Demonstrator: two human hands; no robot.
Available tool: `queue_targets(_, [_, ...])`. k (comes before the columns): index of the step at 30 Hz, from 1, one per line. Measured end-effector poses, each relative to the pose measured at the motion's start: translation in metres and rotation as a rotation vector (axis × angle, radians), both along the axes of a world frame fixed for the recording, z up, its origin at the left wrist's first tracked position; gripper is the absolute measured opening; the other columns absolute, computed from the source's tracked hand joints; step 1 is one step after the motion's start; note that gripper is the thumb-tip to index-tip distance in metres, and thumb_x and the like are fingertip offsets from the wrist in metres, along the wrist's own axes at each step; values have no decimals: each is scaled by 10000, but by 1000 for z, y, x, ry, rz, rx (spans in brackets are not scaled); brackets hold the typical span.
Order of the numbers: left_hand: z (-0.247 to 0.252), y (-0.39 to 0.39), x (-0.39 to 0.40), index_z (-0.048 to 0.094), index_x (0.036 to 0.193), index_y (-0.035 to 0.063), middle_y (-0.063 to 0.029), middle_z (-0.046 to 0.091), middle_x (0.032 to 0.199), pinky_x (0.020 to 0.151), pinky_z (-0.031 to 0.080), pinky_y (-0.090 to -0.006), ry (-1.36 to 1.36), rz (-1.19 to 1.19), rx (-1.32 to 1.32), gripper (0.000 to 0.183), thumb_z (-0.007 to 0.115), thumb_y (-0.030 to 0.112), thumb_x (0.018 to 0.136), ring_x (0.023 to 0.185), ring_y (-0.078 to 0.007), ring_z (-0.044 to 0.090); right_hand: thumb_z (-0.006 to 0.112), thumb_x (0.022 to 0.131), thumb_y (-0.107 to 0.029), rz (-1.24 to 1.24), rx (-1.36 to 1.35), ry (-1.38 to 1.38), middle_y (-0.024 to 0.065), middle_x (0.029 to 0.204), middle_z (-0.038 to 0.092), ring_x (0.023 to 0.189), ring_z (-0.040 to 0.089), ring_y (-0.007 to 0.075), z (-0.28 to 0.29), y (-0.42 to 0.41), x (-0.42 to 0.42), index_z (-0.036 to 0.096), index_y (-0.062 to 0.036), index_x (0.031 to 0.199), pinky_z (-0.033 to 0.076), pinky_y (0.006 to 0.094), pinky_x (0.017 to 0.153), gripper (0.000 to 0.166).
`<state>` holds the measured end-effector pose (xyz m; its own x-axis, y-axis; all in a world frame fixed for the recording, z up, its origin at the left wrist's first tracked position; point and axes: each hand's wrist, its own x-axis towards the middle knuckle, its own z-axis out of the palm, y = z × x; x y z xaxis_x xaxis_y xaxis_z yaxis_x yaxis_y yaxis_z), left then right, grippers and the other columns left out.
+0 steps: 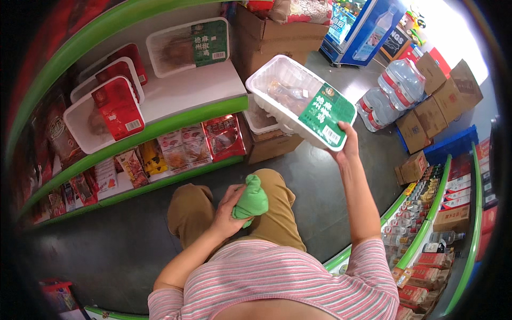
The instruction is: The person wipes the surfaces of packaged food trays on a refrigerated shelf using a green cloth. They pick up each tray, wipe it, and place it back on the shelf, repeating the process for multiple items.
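Note:
My right hand (346, 145) grips one end of a white plastic tray of packaged chicken (289, 94) with a green label. The tray is tilted in the air, to the right of the shelf's end. In front of my knees, my left hand (229, 216) is closed around a bunched green cloth (253, 200). A similar green-labelled tray (172, 50) stands on the white shelf (192, 86) at the back. Red-labelled trays (102, 116) lean on the same shelf to the left. Part of another white tray (260, 118) shows behind the held one, on a cardboard box.
Bagged snacks (184, 146) line the lower shelf. Cardboard boxes (276, 40) stand beyond the shelf's end. A blue drinks cooler (362, 34), wrapped large water bottles (390, 96) and stacked cartons (436, 108) stand further right. Bottle shelves (416, 216) with green edges curve along my right side.

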<state>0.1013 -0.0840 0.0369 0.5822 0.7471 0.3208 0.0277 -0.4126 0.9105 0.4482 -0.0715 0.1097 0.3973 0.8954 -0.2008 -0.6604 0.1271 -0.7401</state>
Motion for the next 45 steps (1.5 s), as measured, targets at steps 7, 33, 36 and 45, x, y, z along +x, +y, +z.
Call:
queue_targets(7, [-17,3,-21,468,1231,16,-148,503,1130,907,390,-352,-14,149,-74,684,754,60,612,1044,-304,502,548,764,-289,193,-91,-24,133,1238,521,1112,508,315,6,64,52,429,-67,1267,349,560,909,562])
queue_targets(33, [-38,19,-27,463,1225,-1,-143,510,1103,924,374,-337,62,194,-306,647,712,40,629,1043,-273,504,620,814,-190,206,-204,-202,184,939,634,778,661,248,-17,147,124,540,46,1049,566,348,684,343])
queue_targets(36, [-38,20,-26,464,1226,1,-143,511,1114,928,371,-333,60,190,-346,643,711,40,634,1046,-270,505,618,830,-187,159,-264,-259,194,927,634,750,661,251,-17,150,137,543,59,1043,568,346,636,334])
queue_targets(45, [-34,34,-21,445,1260,16,-137,514,1108,913,374,-336,-39,179,-179,650,721,38,672,1038,-260,501,645,819,-192,-627,-218,-1343,109,884,654,834,613,174,15,134,105,622,-16,1039,479,312,712,282])
